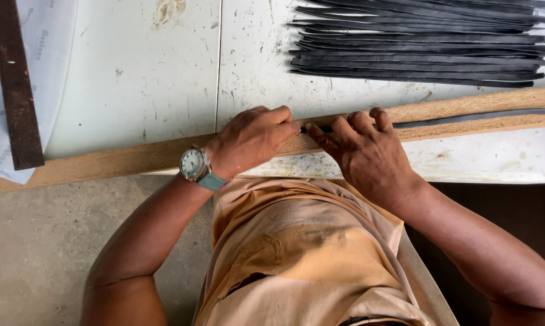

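Rust-brown metal bar (15, 84) lies at the far left on a sheet of white plastic film (49, 42), well apart from the hands. Next to it the white worktable (139, 78) is scratched and stained, and along its near edge a long wooden batten (103, 162) runs from left to right, rising a little toward the right. The left hand (251, 140), with a wristwatch (194, 163) on the wrist, rests on this batten; its fingers are curled and pressed together, and the fingertips seem to pinch the end of a thin dark strip (465, 118), though the contact itself is hidden under the knuckles. Just beside it, almost touching, the right hand (363, 151) lies flat over the batten with its fingers a little spread and their tips pressing on the strip, which continues to the right along the middle of the wood. Above, at the upper right, a pile of similar dark strips (423, 42) lies on the table, apart from the hands. I judge that the step in hand is seating the strip end on the batten; the next move probably needs steady pressure from the right hand while the left one keeps the end aligned
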